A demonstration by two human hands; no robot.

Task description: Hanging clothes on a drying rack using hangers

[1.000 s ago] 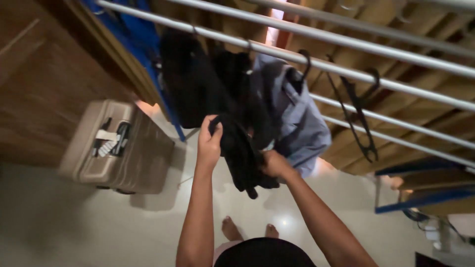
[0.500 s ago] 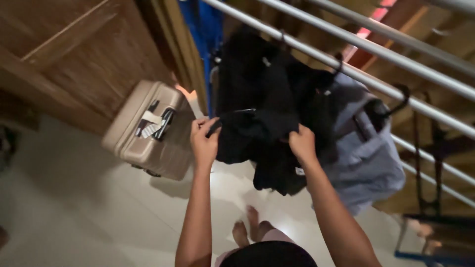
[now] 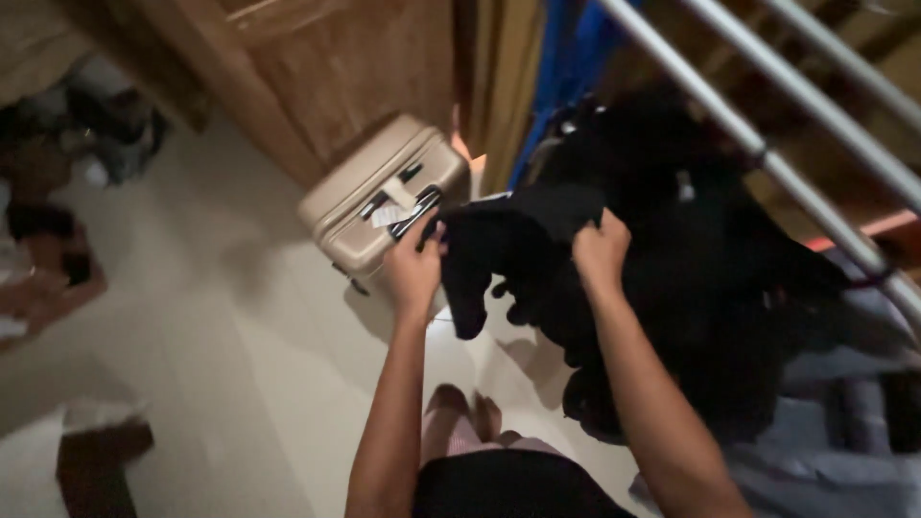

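Your left hand [image 3: 414,269] and right hand [image 3: 600,251] each pinch the black garment [image 3: 518,240] with closed fingers at frame centre, right of the beige suitcase [image 3: 379,197], below the metal rail [image 3: 758,153].

A white rectangular tag [image 3: 388,213] lies on the top face of the beige hard-shell suitcase [image 3: 360,206], beside its dark handle [image 3: 419,210]. A small pale label [image 3: 685,187] shows on the hanging black clothing, right of the suitcase.

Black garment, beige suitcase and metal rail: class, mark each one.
black garment [image 3: 518,235], head view, on the cloth between both hands
beige suitcase [image 3: 369,206], head view, on its ribbed side
metal rail [image 3: 729,120], head view, mid-bar
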